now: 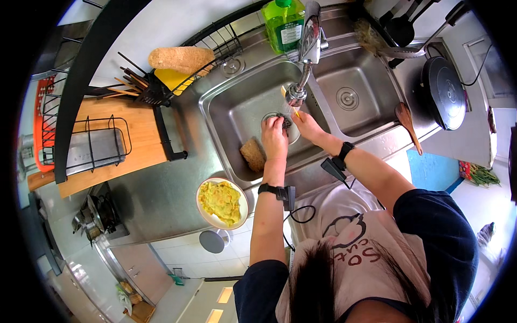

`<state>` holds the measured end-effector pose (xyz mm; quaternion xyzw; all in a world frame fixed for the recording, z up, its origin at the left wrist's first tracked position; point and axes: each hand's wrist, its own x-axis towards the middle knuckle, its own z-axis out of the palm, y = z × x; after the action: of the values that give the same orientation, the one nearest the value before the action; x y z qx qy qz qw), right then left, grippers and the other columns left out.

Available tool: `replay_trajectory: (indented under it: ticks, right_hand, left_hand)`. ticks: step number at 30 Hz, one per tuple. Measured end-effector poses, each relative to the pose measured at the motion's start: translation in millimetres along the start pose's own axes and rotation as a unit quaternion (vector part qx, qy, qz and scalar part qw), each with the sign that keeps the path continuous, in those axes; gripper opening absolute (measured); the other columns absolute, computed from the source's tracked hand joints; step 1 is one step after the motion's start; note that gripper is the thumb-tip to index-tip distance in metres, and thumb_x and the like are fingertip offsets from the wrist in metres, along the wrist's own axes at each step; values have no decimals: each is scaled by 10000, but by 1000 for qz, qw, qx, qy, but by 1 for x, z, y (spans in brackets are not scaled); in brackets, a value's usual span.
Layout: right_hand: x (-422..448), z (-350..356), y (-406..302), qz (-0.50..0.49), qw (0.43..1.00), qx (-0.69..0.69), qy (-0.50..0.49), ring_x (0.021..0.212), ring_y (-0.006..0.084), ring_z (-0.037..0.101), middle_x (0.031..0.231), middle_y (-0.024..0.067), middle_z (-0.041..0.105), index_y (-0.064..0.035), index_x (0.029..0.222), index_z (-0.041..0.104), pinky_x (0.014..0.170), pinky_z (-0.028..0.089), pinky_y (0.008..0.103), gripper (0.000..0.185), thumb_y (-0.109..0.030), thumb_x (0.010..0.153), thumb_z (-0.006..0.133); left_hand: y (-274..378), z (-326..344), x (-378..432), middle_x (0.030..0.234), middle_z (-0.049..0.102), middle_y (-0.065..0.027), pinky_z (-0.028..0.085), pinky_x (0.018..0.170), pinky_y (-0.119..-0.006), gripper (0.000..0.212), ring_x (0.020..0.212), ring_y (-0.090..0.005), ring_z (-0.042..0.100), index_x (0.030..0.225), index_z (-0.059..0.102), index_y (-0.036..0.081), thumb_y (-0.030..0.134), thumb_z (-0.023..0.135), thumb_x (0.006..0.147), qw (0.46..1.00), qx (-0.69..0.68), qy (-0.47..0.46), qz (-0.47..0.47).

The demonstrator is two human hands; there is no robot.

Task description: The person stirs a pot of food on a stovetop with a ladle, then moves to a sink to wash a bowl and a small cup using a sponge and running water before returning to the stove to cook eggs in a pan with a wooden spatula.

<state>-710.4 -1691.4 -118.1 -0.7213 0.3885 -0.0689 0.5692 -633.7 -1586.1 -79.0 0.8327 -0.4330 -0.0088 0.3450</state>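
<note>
Both my hands are low over the left basin of a stainless steel sink (238, 105), beneath the faucet head (297, 96). My right hand (310, 128) grips a slim yellow-and-white utensil (284, 92); its exact kind is unclear, since the faucet head covers part of it. A dark, wiry scouring pad (287, 122) sits at the fingers of my left hand (274, 136), close to that utensil. Partly behind my left hand is the basin's drain. To the left, on the basin floor, lies a brown loofah piece (253, 155).
A plate of yellow omelette (220, 202) rests on the counter's front edge. Green detergent (284, 30) stands behind the faucet. A wooden spoon (408, 127) lies right of the second basin (363, 97), near a black round appliance (447, 93). A rack holds a cutting board (141, 133) at left.
</note>
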Motion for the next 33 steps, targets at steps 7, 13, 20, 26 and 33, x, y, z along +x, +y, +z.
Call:
replay_trajectory:
  ticks: [7, 13, 20, 26, 33]
  right_hand:
    - [12, -7, 2, 88, 985, 144, -13, 740, 161, 534, 795, 59, 594, 29, 971, 554, 685, 438, 305, 288, -236, 899, 467]
    - [17, -43, -24, 156, 976, 50, -146, 768, 110, 515, 789, 37, 563, -2, 1054, 554, 579, 429, 269, 302, -233, 870, 490]
    - [10, -20, 41, 58, 946, 207, -244, 513, 96, 458, 630, 12, 512, -11, 881, 609, 431, 352, 244, 243, -221, 881, 487]
    - [9, 3, 64, 273, 936, 204, -91, 460, 128, 473, 598, 34, 513, -11, 906, 585, 395, 342, 260, 162, -93, 864, 451]
    - [58, 40, 62, 92, 952, -234, -173, 707, 231, 603, 792, 117, 623, -78, 922, 622, 600, 467, 376, 173, -168, 812, 523]
  left_hand:
    - [22, 0, -2, 1046, 583, -126, 434, 850, -380, 298, 966, -318, 542, 971, 610, 13, -7, 621, 674, 984, -161, -71, 26]
    - [-2, -41, -3, 901, 581, -102, 447, 785, -387, 294, 909, -305, 540, 865, 591, 38, -107, 584, 609, 975, -100, -159, 116]
    - [-5, -12, -7, 855, 626, -131, 470, 709, -313, 239, 783, -238, 616, 924, 548, 22, -1, 665, 717, 944, -240, -224, -41]
    - [-41, 9, -22, 819, 619, -146, 477, 679, -356, 223, 759, -298, 612, 936, 578, 81, 128, 669, 738, 908, -249, -159, -297]
    - [-107, -9, -50, 814, 619, -116, 454, 695, -306, 273, 736, -204, 585, 917, 584, 8, 155, 704, 720, 963, -119, 13, -240]
